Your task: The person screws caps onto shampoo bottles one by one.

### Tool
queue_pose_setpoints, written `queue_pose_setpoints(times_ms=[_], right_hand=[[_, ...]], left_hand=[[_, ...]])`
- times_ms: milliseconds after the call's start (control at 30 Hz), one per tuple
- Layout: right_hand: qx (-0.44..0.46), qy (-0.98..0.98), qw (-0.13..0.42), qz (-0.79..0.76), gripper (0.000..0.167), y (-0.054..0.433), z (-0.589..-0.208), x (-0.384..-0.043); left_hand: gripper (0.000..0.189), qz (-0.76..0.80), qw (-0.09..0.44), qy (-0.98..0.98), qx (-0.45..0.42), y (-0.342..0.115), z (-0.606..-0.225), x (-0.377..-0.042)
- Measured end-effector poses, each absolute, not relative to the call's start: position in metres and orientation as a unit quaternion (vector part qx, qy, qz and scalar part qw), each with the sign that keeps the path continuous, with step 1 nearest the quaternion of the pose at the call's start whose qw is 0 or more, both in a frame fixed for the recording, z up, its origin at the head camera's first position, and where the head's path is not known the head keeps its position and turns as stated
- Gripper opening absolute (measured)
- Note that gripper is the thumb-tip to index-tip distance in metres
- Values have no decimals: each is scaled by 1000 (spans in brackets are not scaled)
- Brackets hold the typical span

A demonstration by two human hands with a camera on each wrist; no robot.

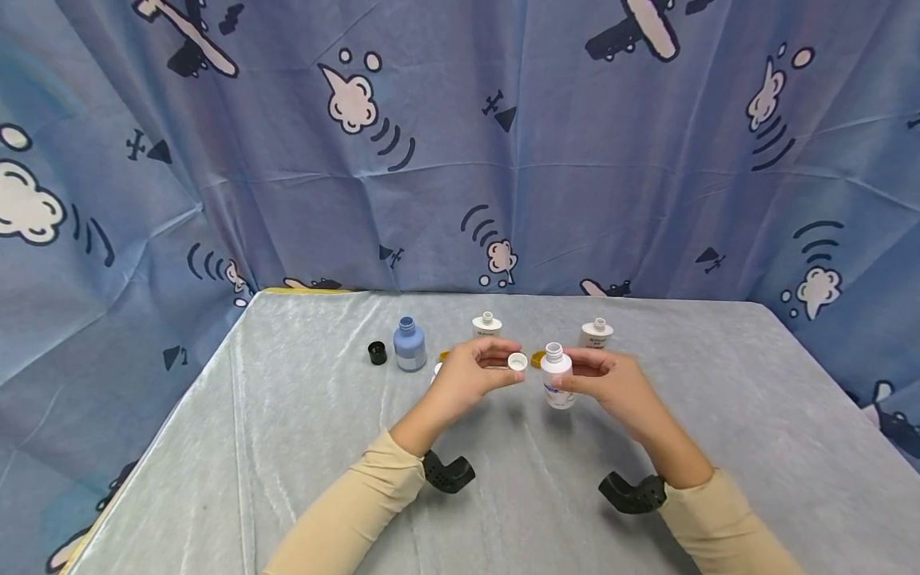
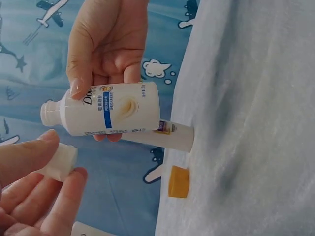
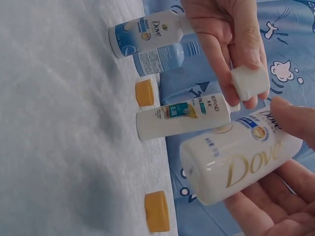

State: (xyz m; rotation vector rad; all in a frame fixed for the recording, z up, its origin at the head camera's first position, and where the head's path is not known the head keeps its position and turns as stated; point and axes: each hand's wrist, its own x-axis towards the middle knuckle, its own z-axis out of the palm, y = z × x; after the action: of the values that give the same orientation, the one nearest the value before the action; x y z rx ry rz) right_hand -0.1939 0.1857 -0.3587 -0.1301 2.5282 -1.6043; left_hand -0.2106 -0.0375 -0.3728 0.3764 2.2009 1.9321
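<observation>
My left hand (image 1: 470, 367) pinches a small white screw cap (image 1: 517, 362) between thumb and fingers, its hollow side toward the head camera. Just to the right, my right hand (image 1: 611, 383) grips a white Dove bottle (image 1: 559, 387) upright above the table. The bottle's neck is bare, and a gap lies between it and the cap. In the left wrist view, the thumb of the right hand (image 2: 106, 44) lies along the bottle's shoulder, with fingers behind. Gold Dove lettering on the bottle (image 3: 236, 167) shows in the right wrist view.
Behind the hands stand two white bottles (image 1: 487, 326) (image 1: 595, 332), both without caps. Yellow caps (image 3: 144, 92) (image 3: 156, 211) lie near them. A blue bottle (image 1: 410, 351) with an open neck and a black cap (image 1: 377, 352) are at left. Another Dove bottle (image 3: 147, 33) is partly hidden behind my left hand.
</observation>
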Motion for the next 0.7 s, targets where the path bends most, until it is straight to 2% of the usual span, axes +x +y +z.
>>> queue_pose_setpoints(times_ms=[333, 700], right_hand=[[-60, 852, 57, -517, 59, 184, -364, -191], [-79, 865, 56, -493, 55, 191, -360, -189]], left_hand=[[31, 640, 71, 755, 125, -36, -375, -206], [37, 639, 51, 752, 153, -32, -380, -206]])
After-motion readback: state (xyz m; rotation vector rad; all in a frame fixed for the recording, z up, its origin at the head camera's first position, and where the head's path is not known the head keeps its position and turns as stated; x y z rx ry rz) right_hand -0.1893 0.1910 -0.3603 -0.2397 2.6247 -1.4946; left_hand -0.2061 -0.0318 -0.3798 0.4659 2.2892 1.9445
